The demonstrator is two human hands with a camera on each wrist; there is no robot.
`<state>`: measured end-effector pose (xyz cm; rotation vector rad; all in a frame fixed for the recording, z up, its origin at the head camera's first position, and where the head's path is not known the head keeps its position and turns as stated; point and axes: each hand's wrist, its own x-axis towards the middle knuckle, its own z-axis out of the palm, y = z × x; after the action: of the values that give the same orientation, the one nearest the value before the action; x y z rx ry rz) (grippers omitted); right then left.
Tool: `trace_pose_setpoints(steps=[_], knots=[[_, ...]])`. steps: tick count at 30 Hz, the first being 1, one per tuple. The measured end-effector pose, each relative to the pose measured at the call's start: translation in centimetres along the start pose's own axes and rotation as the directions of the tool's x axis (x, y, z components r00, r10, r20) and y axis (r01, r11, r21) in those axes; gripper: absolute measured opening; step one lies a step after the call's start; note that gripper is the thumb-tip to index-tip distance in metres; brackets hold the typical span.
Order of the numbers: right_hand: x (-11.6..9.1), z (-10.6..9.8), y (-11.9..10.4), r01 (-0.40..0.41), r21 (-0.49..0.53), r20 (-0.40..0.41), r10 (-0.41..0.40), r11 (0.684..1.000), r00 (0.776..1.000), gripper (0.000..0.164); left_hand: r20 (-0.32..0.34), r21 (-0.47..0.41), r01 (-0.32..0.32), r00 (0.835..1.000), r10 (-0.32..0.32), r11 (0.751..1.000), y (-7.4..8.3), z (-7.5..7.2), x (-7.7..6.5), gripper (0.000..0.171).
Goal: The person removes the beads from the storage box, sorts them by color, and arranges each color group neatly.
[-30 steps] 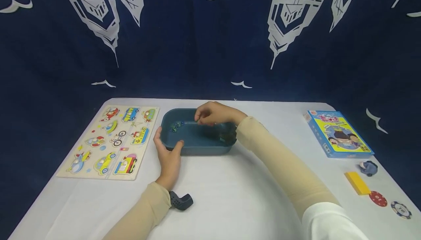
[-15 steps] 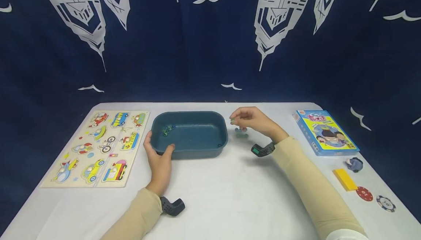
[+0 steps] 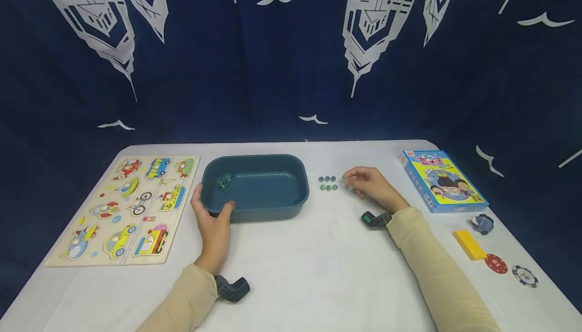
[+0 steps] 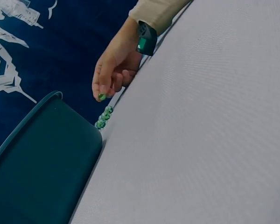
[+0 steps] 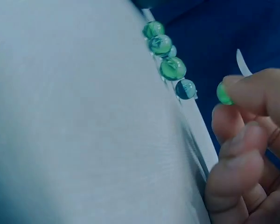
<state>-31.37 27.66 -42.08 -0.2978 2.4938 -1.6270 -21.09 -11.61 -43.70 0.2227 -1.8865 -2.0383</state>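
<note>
A dark teal plastic basin (image 3: 254, 214) stands mid-table, with several marbles (image 3: 224, 182) inside at its left and a single one near its right end. My left hand (image 3: 213, 233) grips its near left corner, thumb at the front rim and fingers along the left side. Right of the basin, blue marbles (image 3: 327, 179) lie in a row behind a row of green marbles (image 3: 328, 187). My right hand (image 3: 375, 186) is just right of these rows. Between its thumb and index finger it pinches a green marble (image 5: 223, 93), also visible in the left wrist view.
A wooden vehicle puzzle board (image 3: 123, 210) lies left of the basin. At the right are a blue game box (image 3: 443, 180), a small blue figure (image 3: 482, 224), a yellow block (image 3: 469, 245), a red chip (image 3: 496, 264) and a black-and-white chip (image 3: 525, 276).
My right hand has come out of the basin and moved right, past the marble rows, carrying the green marble. My left hand keeps its hold on the basin. The head view has shifted slightly.
</note>
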Motion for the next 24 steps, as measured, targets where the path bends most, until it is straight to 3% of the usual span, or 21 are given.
trace_pose_setpoints(steps=[8, 13, 20, 24], knots=[[0.2, 0.8, 0.7, 0.032, -0.128, -0.007, -0.033, 0.991, 0.999, 0.022, -0.003, -0.013, 0.021, 1.000, -0.021, 1.000, 1.6, -0.3, -0.6, 0.080], [0.3, 1.2, 0.6, 0.039, -0.186, -0.006, -0.040, 0.982, 0.999, 0.021, -0.019, -0.011, 0.011, 1.000, -0.011, 1.000, 0.8, -0.4, -0.3, 0.081], [0.1, 0.4, 0.0, -0.002, -0.099, 0.005, 0.003, 0.995, 1.000, 0.031, -0.036, -0.010, -0.016, 0.999, 0.015, 1.000, -0.3, -0.2, 0.1, 0.081], [-0.2, -0.4, -1.9, 0.003, -0.080, 0.009, -0.002, 0.997, 1.000, 0.034, -0.037, -0.009, -0.018, 0.999, 0.018, 1.000, -0.3, 0.2, 0.2, 0.082]])
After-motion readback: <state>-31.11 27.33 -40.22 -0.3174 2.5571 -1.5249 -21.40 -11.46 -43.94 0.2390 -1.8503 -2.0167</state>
